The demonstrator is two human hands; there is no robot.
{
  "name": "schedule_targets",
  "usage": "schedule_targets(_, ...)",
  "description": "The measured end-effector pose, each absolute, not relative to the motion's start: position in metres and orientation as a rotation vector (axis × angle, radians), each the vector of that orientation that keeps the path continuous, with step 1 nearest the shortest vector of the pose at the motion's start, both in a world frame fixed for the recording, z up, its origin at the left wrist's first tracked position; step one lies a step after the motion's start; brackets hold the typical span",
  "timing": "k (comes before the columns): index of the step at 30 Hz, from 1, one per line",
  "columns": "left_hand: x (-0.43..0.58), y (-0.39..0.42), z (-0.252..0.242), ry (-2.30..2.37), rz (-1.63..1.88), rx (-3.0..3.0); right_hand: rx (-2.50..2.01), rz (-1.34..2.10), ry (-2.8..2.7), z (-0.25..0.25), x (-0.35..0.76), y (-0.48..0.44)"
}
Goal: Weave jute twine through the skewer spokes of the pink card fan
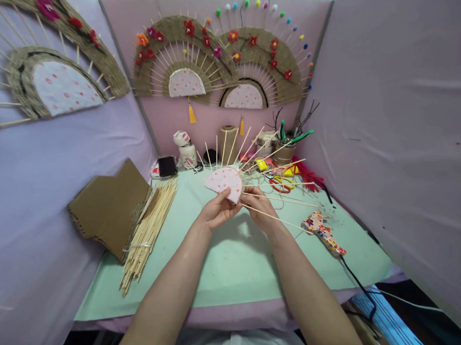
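A fan frame (225, 180), a white half-round panel with pink spots and thin wooden sticks radiating from its curved edge, is held above the table. My left hand (218, 210) grips its lower edge, thumb on the front face. At its right corner my right hand (256, 206) has its fingers closed around the edge and stick bases; some fingertips are hidden behind it. A band of brown twine seems to run along the curved edge. Loose twine (281, 202) trails near the right hand; whether the fingers hold it is unclear.
Left lie brown cardboard (110, 208) and a stick bundle (150, 230). Right lies a patterned glue gun (323, 233) with a black cord. Behind are scissors (281, 185), a twine spool (227, 143), black thread (167, 166) and green-handled pliers (293, 136). Finished fans (189, 28) hang on the back wall.
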State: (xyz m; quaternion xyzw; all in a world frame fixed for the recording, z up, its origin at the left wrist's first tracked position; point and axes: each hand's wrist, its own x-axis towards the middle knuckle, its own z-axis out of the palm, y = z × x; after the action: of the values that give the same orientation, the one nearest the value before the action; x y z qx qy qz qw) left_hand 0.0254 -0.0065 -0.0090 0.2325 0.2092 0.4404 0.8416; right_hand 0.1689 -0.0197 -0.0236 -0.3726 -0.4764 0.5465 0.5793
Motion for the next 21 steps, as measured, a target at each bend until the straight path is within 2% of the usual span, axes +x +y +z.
schedule_targets(6,0.021,-0.006,-0.005,0.477,0.885,0.458,-0.748,1.432,-1.075,-0.022,0.169,-0.021)
schedule_targets(14,0.012,-0.003,-0.005,0.409,0.744,0.385,-0.734,1.398,-1.145,-0.024,0.174,-0.019)
schedule_targets(21,0.011,-0.003,-0.004,0.372,0.706,0.326,-0.91,0.931,-1.043,-0.027,0.183,-0.007)
